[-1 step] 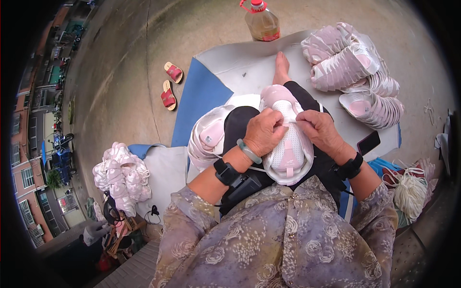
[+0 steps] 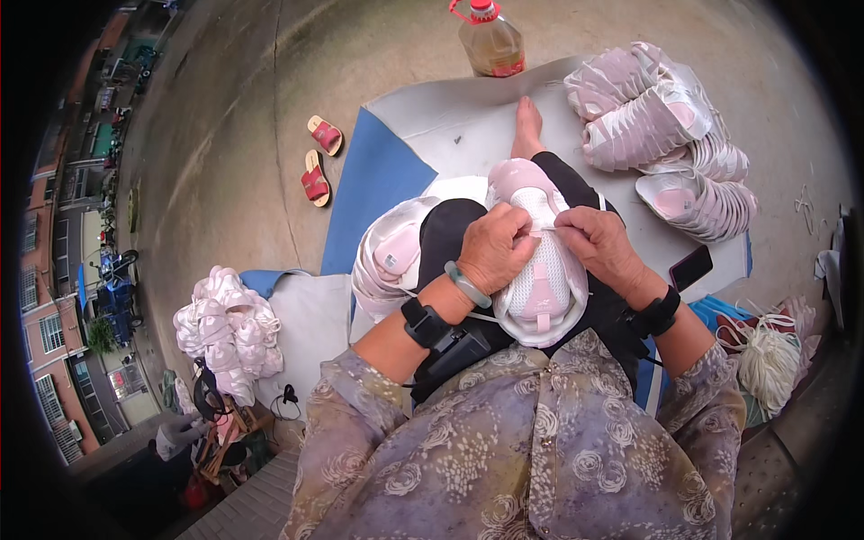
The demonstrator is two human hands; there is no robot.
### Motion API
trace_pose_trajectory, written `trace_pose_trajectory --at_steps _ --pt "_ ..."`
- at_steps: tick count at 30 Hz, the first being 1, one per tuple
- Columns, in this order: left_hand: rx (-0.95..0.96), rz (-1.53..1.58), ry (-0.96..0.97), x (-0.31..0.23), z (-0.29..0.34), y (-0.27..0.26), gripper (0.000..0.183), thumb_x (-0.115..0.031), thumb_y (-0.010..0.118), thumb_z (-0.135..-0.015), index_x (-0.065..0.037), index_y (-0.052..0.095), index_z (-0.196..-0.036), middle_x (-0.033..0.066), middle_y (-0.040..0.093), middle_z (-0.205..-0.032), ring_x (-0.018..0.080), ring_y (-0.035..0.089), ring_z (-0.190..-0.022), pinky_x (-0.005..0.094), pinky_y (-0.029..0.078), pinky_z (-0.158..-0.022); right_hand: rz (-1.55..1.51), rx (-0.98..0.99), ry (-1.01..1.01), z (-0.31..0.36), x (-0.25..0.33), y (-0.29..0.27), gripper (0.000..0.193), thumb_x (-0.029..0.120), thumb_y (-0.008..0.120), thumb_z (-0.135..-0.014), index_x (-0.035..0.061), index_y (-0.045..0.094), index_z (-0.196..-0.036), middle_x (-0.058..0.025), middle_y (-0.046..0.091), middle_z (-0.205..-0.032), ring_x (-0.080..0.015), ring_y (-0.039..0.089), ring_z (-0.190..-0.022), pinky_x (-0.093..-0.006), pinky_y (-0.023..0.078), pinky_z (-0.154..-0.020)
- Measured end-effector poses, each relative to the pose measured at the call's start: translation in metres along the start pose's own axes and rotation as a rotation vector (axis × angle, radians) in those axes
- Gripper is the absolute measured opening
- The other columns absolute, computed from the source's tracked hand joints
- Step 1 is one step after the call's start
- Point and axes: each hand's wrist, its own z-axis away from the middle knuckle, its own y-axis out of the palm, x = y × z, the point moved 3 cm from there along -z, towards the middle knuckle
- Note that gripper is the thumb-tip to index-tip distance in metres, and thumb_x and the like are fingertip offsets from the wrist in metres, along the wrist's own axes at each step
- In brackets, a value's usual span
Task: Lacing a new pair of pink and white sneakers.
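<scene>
A pink and white shoe upper [image 2: 542, 301] lies across my lap between my knees, its mesh tongue facing up. Over its middle, my left hand [image 2: 495, 247] is closed in a pinch at the left side of the lacing area. My right hand [image 2: 605, 245] pinches opposite it, close by on the right. A thin white shoelace [image 2: 542, 230] runs between the two hands; the fingers hide most of it. Beside my left knee rests a bundle of nested pink and white shoe uppers [image 2: 393, 256].
Stacked shoe uppers [image 2: 643, 121] lie at the far right of the mat [image 2: 418, 112]. A heap of uppers [image 2: 229, 328] sits left. Around me are red slippers [image 2: 317, 180], an oil bottle [image 2: 492, 45], a phone [image 2: 691, 267] and a bundle of white laces [image 2: 768, 369].
</scene>
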Motion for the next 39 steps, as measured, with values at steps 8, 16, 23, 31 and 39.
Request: trace_pose_trajectory --at_steps 8,16,23,31,39 --pt "-0.125 -0.043 0.087 0.004 0.004 0.007 0.016 -0.010 0.066 -0.070 -0.004 0.053 -0.076 0.0079 0.050 -0.069 0.0202 0.051 -0.057 0.0303 0.042 -0.053 0.054 -0.011 0.007 0.001 0.003 0.004 0.012 0.015 0.057 -0.078 0.0044 0.061 -0.081 -0.0126 0.061 -0.075 -0.0310 0.060 -0.069 -0.0373 0.046 -0.063" --pt "-0.145 -0.011 0.032 0.007 0.004 0.010 0.014 -0.009 0.066 -0.071 -0.004 0.053 -0.075 0.0072 0.051 -0.070 0.0187 0.051 -0.056 0.0291 0.042 -0.052 0.082 -0.019 -0.024 -0.001 0.003 0.006 0.010 0.014 0.056 -0.078 0.0043 0.060 -0.079 -0.0126 0.060 -0.074 -0.0316 0.059 -0.069 -0.0389 0.046 -0.061" --pt "-0.150 0.022 0.031 0.009 0.005 0.010 0.013 -0.008 0.065 -0.072 -0.003 0.054 -0.075 0.0062 0.051 -0.069 0.0160 0.049 -0.053 0.0274 0.041 -0.050 0.096 -0.046 -0.042 -0.001 0.004 0.008 0.009 0.013 0.056 -0.077 0.0054 0.060 -0.079 -0.0115 0.060 -0.073 -0.0305 0.060 -0.068 -0.0382 0.046 -0.060" --pt "-0.149 0.034 0.051 0.007 0.008 0.007 0.013 -0.006 0.065 -0.072 -0.003 0.054 -0.076 0.0050 0.051 -0.070 0.0129 0.047 -0.053 0.0254 0.040 -0.050 0.095 -0.079 -0.089 0.000 0.009 0.015 0.006 0.009 0.060 -0.075 0.0064 0.060 -0.081 -0.0106 0.060 -0.075 -0.0294 0.060 -0.071 -0.0370 0.046 -0.061" --pt "-0.145 -0.038 -0.016 0.001 0.014 0.001 0.017 -0.010 0.064 -0.071 -0.003 0.054 -0.083 0.0074 0.052 -0.071 0.0179 0.051 -0.055 0.0291 0.044 -0.054 0.128 -0.035 -0.068 0.000 0.011 0.014 0.006 0.011 0.056 -0.079 0.0061 0.056 -0.082 -0.0113 0.059 -0.076 -0.0323 0.059 -0.073 -0.0414 0.045 -0.062"
